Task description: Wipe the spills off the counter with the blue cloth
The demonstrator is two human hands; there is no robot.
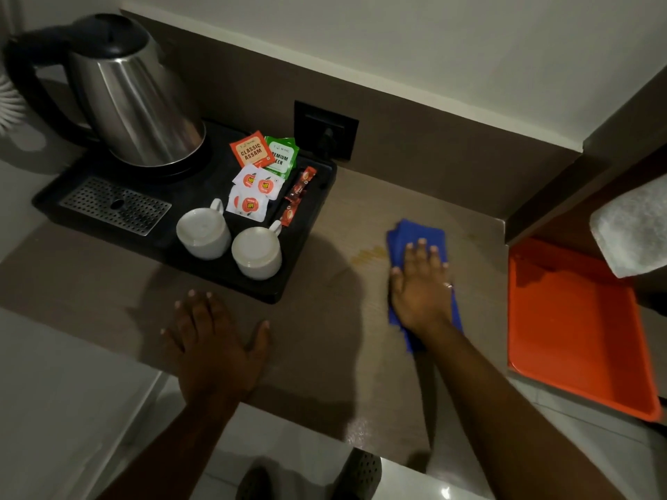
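Head view: we press our right hand (420, 283) flat, fingers spread, on the folded blue cloth (415, 240), gripping nothing. The cloth lies on the brown counter (325, 337) between the black tea tray (310, 225) and the orange tray (577, 337), its long axis running away from us. The yellowish spill (368, 254) sits just left of the cloth's far end, so we judge the next wipe goes leftward. Our left hand (213, 344) rests open-palmed on the counter.

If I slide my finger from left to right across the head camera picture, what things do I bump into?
Kettle → two upside-down cups → yellowish spill → blue cloth under the right hand → orange tray.
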